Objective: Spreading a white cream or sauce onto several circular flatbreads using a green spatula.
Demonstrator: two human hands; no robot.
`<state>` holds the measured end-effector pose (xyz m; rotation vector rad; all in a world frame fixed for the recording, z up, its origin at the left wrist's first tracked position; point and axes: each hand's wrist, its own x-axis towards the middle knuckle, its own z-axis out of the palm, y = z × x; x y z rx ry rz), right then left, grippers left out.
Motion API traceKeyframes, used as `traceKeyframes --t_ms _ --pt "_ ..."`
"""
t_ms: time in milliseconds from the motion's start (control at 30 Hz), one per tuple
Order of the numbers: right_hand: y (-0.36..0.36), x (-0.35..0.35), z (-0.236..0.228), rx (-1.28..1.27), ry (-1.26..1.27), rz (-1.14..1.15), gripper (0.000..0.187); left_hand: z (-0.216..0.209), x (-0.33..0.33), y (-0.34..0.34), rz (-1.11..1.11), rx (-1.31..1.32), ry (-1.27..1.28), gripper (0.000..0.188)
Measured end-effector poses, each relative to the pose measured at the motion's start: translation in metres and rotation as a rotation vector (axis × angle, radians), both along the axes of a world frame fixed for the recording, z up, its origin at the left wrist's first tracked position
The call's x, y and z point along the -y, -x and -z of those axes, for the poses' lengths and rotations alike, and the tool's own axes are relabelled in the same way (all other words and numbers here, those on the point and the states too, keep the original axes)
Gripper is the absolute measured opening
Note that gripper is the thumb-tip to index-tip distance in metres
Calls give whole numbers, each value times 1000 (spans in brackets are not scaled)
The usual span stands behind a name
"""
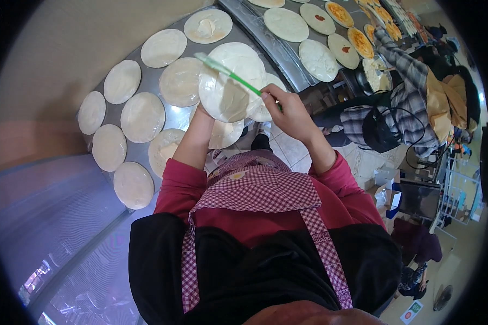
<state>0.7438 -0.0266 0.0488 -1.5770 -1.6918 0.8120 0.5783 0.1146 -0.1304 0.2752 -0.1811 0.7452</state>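
Observation:
A round flat sheet of pale dough (232,100) is held up in front of me, its surface shiny in places. My left hand (202,112) is under its left edge; most of the fingers are hidden beneath the dough. In my right hand (288,111), the fingers are closed round the thin handle of a green spatula (245,83). The spatula's pale, flat end reaches over the upper left of the dough. Another dough round (276,81) is partly covered behind the raised one, and one more (225,134) lies below it.
Several dough rounds (142,117) lie on the metal table (171,115) to the left; one (207,26) bears a white smear. At the upper right, a second table holds rounds, some with orange topping (360,42). A person in a plaid shirt (412,76) stands beside it.

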Motion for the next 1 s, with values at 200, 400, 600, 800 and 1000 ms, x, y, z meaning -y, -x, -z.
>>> traceKeyframes --t_ms 200,400,600,800,1000 --pt "30 -9 38 -259 34 67 20 13 -5 39 -177 -164 24 60" --pt "6 -44 44 -336 205 282 23 12 -44 46 -265 -176 164 56" --pt "-60 -104 94 -352 228 357 24 101 -134 -17 -460 -216 356 60" --pt "-114 -158 125 -340 271 374 22 138 -206 -78 -484 -11 387 58" --pt "-155 -175 140 -330 285 384 22 182 -229 -101 -780 -581 345 54"
